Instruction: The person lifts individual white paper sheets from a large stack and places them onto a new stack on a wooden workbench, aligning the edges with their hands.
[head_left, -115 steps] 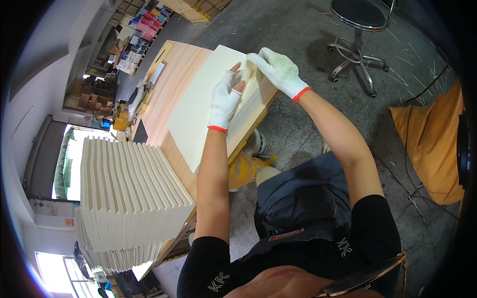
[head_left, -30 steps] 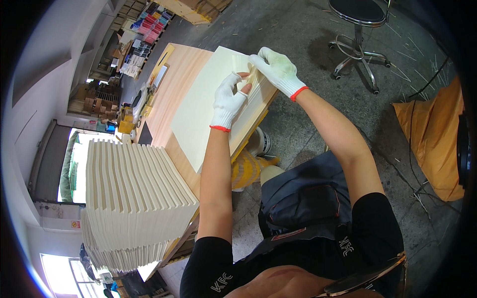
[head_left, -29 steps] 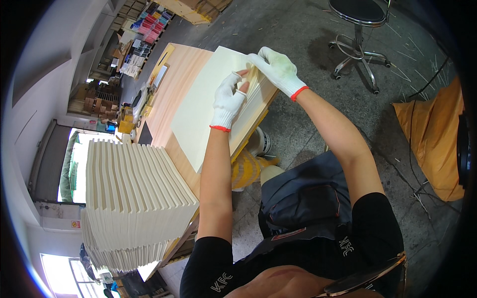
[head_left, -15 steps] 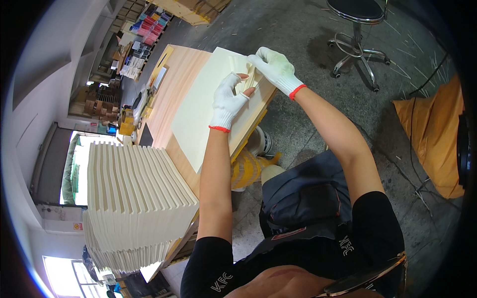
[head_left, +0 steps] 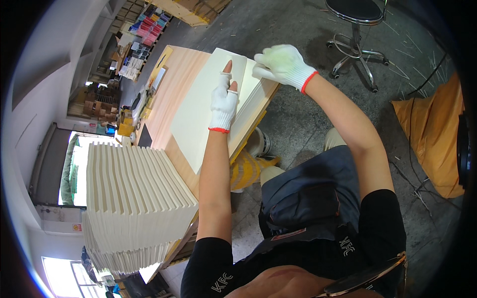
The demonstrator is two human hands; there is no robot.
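Large cream sheets (head_left: 196, 109) lie stacked on a pale wooden table. My left hand (head_left: 225, 104), in a white glove with bare thumb and fingertip, rests flat on the top sheet, its fingers stretched away from me. At the right edge of the stack is my right hand (head_left: 284, 64), also in a white glove with a red cuff. Its fingers and thumb are bent round the far right corner of a cream sheet; the glove hides the exact hold. A narrow strip along that side of the sheet shows a crease line.
A tall stack of folded cream panels (head_left: 134, 184) stands on the near left of the wooden table (head_left: 174, 69). Tape rolls and tools lie along the table's far left edge. A bucket (head_left: 259, 141) sits below the right edge. A round stool (head_left: 355, 12) and an orange sack (head_left: 432, 144) are to the right.
My left hand has straightened its fingers and flattened onto the sheet. My right hand has moved slightly right, and the bunched strip between my hands now lies flatter.
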